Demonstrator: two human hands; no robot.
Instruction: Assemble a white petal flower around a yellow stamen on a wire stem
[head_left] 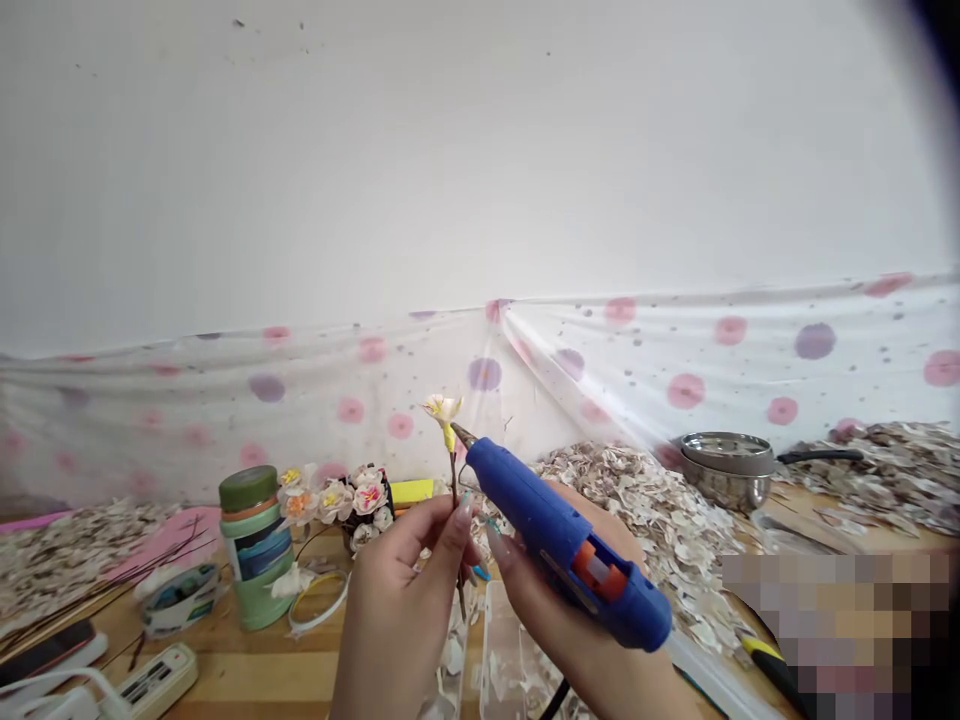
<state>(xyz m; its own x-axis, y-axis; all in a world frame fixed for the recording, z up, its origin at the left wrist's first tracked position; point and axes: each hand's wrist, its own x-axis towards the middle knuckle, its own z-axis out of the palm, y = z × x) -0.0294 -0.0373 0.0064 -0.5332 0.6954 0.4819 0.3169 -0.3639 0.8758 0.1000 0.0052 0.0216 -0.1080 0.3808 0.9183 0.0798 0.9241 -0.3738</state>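
My left hand (412, 570) pinches the thin brown stem of an artificial flower (442, 408) and keeps it upright. The bloom has pale petals with a yellow base just beneath. In my right hand (570, 610) is a blue hot glue gun (555, 530), its body slanting up to the left. The metal nozzle meets or nearly meets the flower's underside; exact contact I cannot tell. A translucent glue stick (705, 670) sticks out of the gun's rear. My right fingers are partly hidden behind the gun.
Piles of pale petal-like flakes (622, 490) spread at right and left. A green jar (259, 570), finished-looking flowers (367, 495) and a power strip (157, 680) stand left. Metal bowls (727, 480) sit back right. A clear plastic box (502, 650) lies below my hands.
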